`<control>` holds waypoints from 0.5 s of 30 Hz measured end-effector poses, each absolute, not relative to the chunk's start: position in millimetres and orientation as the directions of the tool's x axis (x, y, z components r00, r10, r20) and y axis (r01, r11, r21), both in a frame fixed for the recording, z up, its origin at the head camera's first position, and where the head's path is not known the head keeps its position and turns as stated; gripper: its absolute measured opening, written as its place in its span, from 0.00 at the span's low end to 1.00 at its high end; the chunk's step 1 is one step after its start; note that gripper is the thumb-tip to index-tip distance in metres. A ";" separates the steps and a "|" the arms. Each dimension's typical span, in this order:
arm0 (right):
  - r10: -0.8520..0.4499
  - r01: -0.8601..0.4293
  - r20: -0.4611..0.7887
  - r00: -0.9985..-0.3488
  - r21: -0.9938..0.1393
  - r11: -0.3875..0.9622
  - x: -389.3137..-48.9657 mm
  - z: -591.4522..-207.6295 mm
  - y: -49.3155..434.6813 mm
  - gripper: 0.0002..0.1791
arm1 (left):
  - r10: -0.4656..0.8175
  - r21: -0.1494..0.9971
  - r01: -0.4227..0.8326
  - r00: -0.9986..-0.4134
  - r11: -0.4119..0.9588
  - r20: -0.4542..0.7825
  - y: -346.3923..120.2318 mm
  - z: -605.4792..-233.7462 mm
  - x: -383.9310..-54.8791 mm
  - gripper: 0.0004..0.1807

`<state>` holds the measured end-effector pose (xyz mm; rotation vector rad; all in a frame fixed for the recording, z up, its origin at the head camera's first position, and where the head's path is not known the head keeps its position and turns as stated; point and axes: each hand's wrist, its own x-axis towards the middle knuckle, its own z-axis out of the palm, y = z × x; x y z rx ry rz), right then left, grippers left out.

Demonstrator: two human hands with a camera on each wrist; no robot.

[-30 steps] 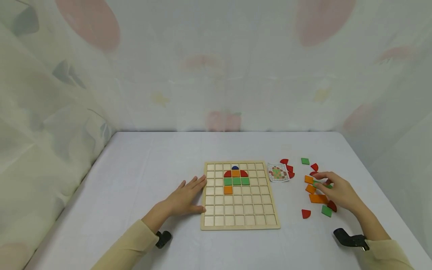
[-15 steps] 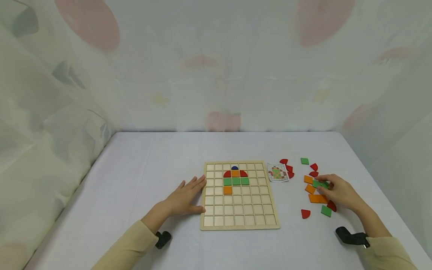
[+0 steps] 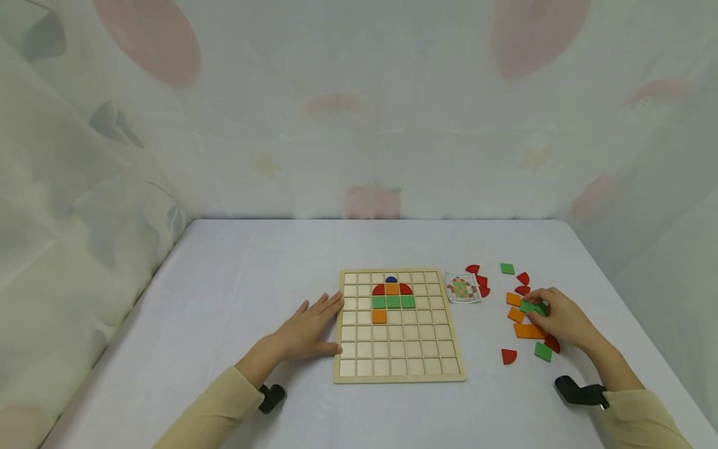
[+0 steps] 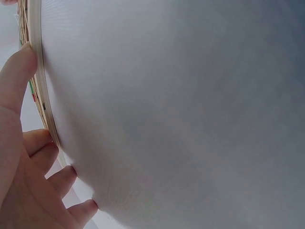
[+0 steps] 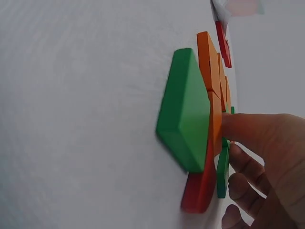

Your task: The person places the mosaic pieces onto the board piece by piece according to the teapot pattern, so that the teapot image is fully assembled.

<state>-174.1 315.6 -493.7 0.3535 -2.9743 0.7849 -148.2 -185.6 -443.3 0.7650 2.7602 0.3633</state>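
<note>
A pale wooden grid board (image 3: 404,378) lies on the table. Its upper cells bear a blue half-round piece (image 3: 391,279), red quarter-round pieces (image 3: 378,289), orange squares (image 3: 379,316) and a row of green squares (image 3: 393,302). Against the board's left edge rests my left hand (image 3: 305,330), its fingers spread; in the left wrist view the thumb and fingertips touch the rim (image 4: 38,71). To the right, my right hand (image 3: 563,318) pinches a green square tile (image 3: 526,306) between thumb and fingers, low over the loose pieces. Another green tile (image 3: 541,310) sits beside it, partly covered by the fingers.
A small printed pattern card (image 3: 463,287) lies just right of the board, with red pieces (image 3: 481,280) at its edge. Around my right hand are loose orange tiles (image 3: 529,331), a near green tile (image 3: 543,352), a far green tile (image 3: 507,268) and a red quarter-round (image 3: 508,356).
My right hand's thumb and fingers have closed in on the green tiles, and the rear green tile has turned slightly. My left hand and the board have stayed put.
</note>
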 end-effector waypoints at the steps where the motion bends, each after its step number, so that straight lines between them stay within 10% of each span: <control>1: -0.205 -0.228 0.101 -0.974 -0.481 0.847 -173.9 -493.5 315.2 0.17 | 0.530 0.303 0.466 -0.830 0.831 -0.176 -185.6 -443.4 -148.3 0.49; 15: -0.161 -0.187 0.096 -0.982 -0.506 0.842 -169.6 -482.2 309.7 0.17 | 0.542 0.304 0.480 -0.824 0.823 -0.166 -186.0 -441.7 -147.5 0.49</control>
